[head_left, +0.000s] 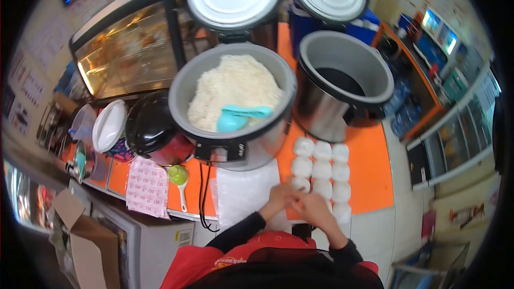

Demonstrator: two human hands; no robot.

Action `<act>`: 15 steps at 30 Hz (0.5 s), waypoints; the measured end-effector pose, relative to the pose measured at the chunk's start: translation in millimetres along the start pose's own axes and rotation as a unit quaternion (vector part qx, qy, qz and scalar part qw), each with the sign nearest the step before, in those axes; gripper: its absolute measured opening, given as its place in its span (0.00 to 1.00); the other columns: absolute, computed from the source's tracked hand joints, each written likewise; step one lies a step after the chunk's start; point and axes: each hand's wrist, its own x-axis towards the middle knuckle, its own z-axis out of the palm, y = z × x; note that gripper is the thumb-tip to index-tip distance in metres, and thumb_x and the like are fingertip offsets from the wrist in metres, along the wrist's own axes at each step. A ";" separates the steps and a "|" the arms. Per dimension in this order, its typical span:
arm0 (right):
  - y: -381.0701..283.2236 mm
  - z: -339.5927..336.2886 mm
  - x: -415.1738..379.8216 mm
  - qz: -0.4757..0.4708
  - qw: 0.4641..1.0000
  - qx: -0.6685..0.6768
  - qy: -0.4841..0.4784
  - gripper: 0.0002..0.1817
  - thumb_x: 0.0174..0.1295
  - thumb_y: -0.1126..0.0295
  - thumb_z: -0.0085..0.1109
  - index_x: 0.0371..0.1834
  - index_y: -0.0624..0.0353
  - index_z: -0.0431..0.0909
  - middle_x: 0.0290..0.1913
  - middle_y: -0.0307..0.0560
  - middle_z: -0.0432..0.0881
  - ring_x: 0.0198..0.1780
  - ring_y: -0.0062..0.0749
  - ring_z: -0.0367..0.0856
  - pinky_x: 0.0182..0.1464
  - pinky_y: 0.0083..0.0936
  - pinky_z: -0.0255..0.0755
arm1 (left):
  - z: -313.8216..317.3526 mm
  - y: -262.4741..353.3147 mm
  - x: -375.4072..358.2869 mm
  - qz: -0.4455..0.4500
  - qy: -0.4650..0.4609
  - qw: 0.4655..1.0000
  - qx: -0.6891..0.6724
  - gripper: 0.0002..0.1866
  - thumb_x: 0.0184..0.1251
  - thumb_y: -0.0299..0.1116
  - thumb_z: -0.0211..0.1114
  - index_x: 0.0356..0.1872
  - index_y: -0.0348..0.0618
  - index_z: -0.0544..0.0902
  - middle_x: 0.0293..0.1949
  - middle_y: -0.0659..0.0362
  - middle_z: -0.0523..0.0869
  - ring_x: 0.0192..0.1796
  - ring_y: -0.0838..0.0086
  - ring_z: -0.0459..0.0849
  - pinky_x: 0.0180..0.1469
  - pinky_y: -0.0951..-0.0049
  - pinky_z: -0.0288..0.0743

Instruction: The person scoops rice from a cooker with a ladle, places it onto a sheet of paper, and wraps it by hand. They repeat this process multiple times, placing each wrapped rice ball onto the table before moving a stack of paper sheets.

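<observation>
My left hand (278,200) and my right hand (312,208) meet at the table's front edge, fingers curled in against each other. Whatever is between them is too small or hidden to make out. Beside them, rows of several white rounded bundles (322,169) stand close together. White paper sheets (243,190) lie flat to the left of my hands. Behind the sheets, a large open rice cooker (267,142) is filled with cooked white rice (235,83). A turquoise scoop (233,123) rests on the rice.
A second open cooker (327,115) with a dark inside stands at the right. Left are a lidded dark pot (152,126), a pink printed paper stack (147,188) and a spoon with a green bowl (178,175). A black cord (203,198) hangs over the orange table's (369,182) edge.
</observation>
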 end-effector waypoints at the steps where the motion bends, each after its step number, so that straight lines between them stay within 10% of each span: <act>1: -24.5 -29.7 15.0 -0.068 0.992 0.024 0.103 0.09 0.54 0.66 0.58 0.37 0.54 0.79 0.30 0.45 0.81 0.34 0.45 0.78 0.36 0.36 0.71 | -23.4 7.7 -6.2 0.028 0.008 0.999 -0.032 0.26 0.58 0.54 0.57 0.46 0.40 0.73 0.26 0.50 0.82 0.27 0.58 0.83 0.28 0.61 0.75; 4: -93.8 -98.8 86.8 -0.305 0.898 -0.047 0.312 0.08 0.53 0.68 0.59 0.36 0.55 0.78 0.33 0.45 0.80 0.35 0.40 0.77 0.35 0.34 0.69 | -78.8 17.9 -27.4 0.070 0.128 0.986 -0.081 0.16 0.53 0.41 0.62 0.39 0.44 0.77 0.27 0.55 0.81 0.29 0.61 0.82 0.29 0.64 0.74; 6: -121.8 -105.6 151.8 -0.395 0.862 -0.177 0.264 0.12 0.54 0.65 0.59 0.38 0.57 0.76 0.35 0.46 0.79 0.38 0.41 0.78 0.36 0.36 0.69 | -106.5 3.1 -41.7 0.213 0.366 0.901 -0.097 0.09 0.50 0.32 0.62 0.33 0.45 0.79 0.26 0.60 0.80 0.30 0.63 0.80 0.30 0.66 0.72; 9: -123.3 -63.6 243.8 -0.324 0.872 -0.364 0.035 0.16 0.55 0.61 0.58 0.43 0.60 0.75 0.35 0.51 0.80 0.38 0.42 0.80 0.38 0.36 0.71 | -164.9 -13.6 -39.8 0.182 0.571 0.801 0.013 0.11 0.46 0.22 0.57 0.33 0.47 0.78 0.33 0.61 0.78 0.41 0.62 0.78 0.44 0.61 0.67; 13: -132.3 -49.7 297.8 -0.219 0.885 -0.377 -0.162 0.18 0.56 0.62 0.56 0.41 0.67 0.75 0.38 0.58 0.82 0.39 0.46 0.82 0.42 0.40 0.73 | -219.1 -35.5 -28.5 -0.013 0.582 0.808 0.093 0.13 0.47 0.20 0.53 0.32 0.49 0.79 0.48 0.57 0.74 0.61 0.56 0.64 0.61 0.52 0.52; 15: -153.4 -71.1 337.0 -0.272 0.901 -0.302 -0.149 0.18 0.56 0.63 0.54 0.39 0.71 0.74 0.37 0.60 0.81 0.39 0.48 0.82 0.44 0.42 0.73 | -217.7 -46.2 -23.9 0.038 0.584 0.807 0.076 0.12 0.50 0.20 0.51 0.33 0.47 0.78 0.48 0.53 0.75 0.62 0.52 0.64 0.60 0.50 0.53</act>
